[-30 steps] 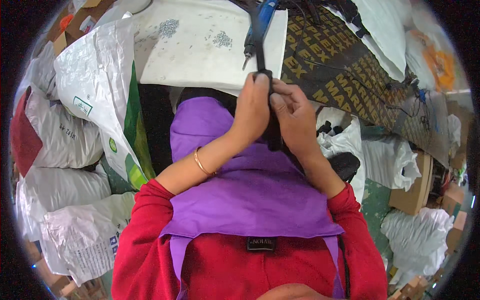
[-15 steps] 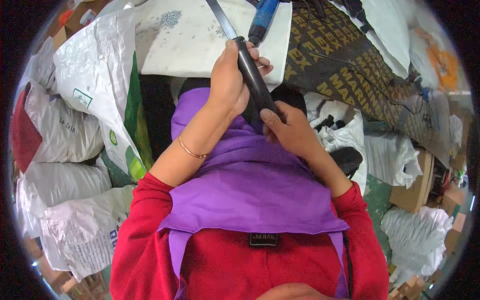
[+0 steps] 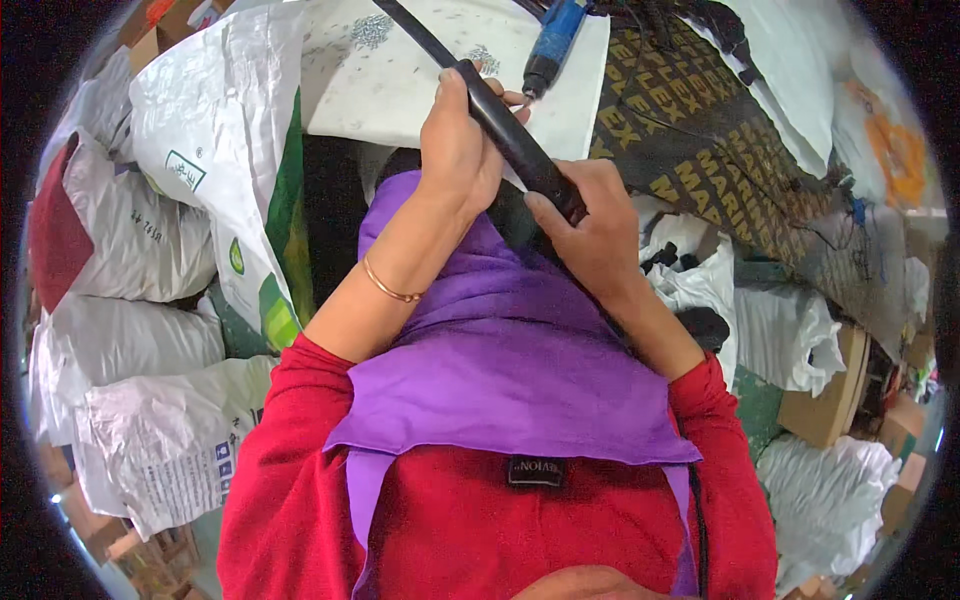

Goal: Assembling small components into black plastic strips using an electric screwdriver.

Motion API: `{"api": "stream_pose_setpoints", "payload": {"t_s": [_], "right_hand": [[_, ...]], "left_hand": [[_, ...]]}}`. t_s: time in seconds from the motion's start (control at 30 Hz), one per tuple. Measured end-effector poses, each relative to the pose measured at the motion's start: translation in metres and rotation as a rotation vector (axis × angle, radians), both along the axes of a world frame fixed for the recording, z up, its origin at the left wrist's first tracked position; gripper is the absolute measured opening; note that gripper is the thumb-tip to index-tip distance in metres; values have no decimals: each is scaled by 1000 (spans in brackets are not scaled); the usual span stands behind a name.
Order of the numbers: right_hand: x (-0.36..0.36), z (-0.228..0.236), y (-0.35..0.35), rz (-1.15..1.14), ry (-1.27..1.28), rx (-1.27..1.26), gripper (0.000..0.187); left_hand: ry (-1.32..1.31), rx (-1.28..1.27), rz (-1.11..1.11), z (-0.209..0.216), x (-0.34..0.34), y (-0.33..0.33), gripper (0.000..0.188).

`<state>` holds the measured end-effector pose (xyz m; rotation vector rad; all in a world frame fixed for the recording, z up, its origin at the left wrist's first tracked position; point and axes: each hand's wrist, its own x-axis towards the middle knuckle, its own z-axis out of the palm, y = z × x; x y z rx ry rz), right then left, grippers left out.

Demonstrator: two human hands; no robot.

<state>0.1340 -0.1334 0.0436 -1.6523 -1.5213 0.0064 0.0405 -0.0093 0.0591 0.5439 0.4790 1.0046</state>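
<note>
A long bar with a thick black handle (image 3: 518, 138) slants across in front of me, its narrow dark bar (image 3: 420, 33) reaching past the top edge of the view. My left hand (image 3: 458, 150) is closed round the upper part of the handle, thumb along its near side. At the handle's lower end, my right hand (image 3: 600, 225) grips it between thumb and fingers. Just beyond my left fingertips lies a blue electric screwdriver (image 3: 553, 48), its tip toward me, on a white work surface (image 3: 390, 112).
Small screws lie in a heap (image 3: 370, 30) and a smaller pile (image 3: 485, 60) on the white surface. A dark printed sheet (image 3: 690, 130) with a cable lies to the right. White sacks (image 3: 150, 340) crowd the left side, and an open white bag (image 3: 705, 285) stands right.
The handle and bar have rolled, so the bright metal face now looks dark. My right hand has shifted up round the handle's lower end. The whole view has moved slightly.
</note>
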Motion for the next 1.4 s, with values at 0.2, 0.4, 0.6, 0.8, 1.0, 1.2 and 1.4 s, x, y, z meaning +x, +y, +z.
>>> {"api": "stream_pose_setpoints", "payload": {"t_s": [0.2,0.4,0.6,0.8,1.0,1.2,1.4], "right_hand": [[-9,5,1,-38,-52,41,29],[-6,-6,-1,-7,388,-194,36],[-2,-18,-5,303,905,-440,48],[-16,-17,-8,428,1060,-533,48],[-9,-9,-7,349,433,-584,41],[24,14,23,54,692,-92,31],[27,4,38,214,1137,-31,34]], "left_hand": [[18,31,60,-1,0,0,35],[-68,-23,15,1,-3,3,35],[-93,-32,-29,8,-3,-6,36],[-169,-18,-146,-16,-10,-6,35],[36,-2,-213,-14,-8,-28,37],[487,253,-444,-16,-18,-42,29],[611,565,-565,-15,-19,-50,18]]}}
